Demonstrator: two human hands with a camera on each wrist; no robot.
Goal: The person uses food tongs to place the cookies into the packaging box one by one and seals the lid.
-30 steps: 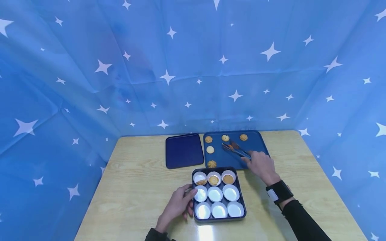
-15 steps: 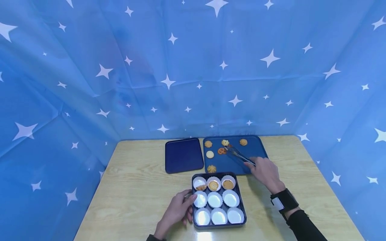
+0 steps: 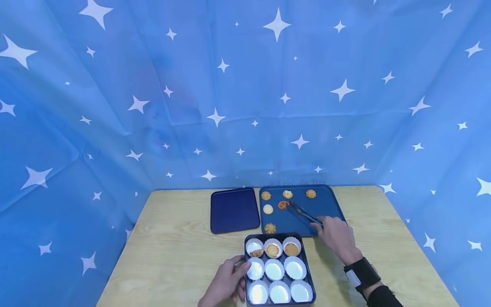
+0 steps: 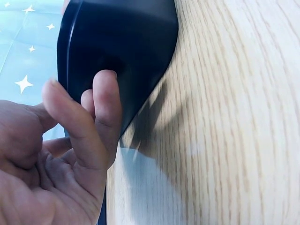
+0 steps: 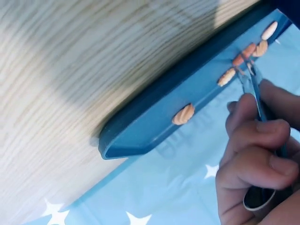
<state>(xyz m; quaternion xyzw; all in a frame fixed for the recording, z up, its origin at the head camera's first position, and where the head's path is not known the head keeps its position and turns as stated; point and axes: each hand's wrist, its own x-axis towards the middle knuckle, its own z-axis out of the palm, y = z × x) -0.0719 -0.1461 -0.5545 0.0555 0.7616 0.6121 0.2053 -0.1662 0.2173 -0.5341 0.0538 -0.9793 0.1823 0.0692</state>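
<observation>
My left hand point(image 3: 226, 279) grips the left side of a square dark baking pan point(image 3: 310, 273), thumb over the rim. In the left wrist view its bent fingers point(image 4: 107, 101) lie by the pan's outer wall point(image 4: 126, 37). White cups point(image 3: 274, 269) stand in the pan in three rows; the far row's three cups hold baked pieces, the others show bare bottoms. My right hand point(image 3: 337, 238) holds metal tongs point(image 3: 304, 214), pinched narrow, over the blue tray point(image 3: 326, 209). The tongs' tips are at the right side of a pretzel point(image 3: 283, 205); whether they touch it, I cannot tell.
Several cookies lie on the blue tray, including a round pale cookie point(image 3: 268, 209), a swirl cookie point(image 3: 310, 194) and a star-shaped cookie point(image 3: 270, 228). A smaller navy tray point(image 3: 235, 212) stands to its left. A blue starry curtain point(image 3: 245, 94) hangs behind the wooden table point(image 3: 176, 238).
The tongs, spread around the pretzel a second ago, have narrowed and now point at its right side. The whole head view has shifted downward. My left hand keeps its hold on the pan.
</observation>
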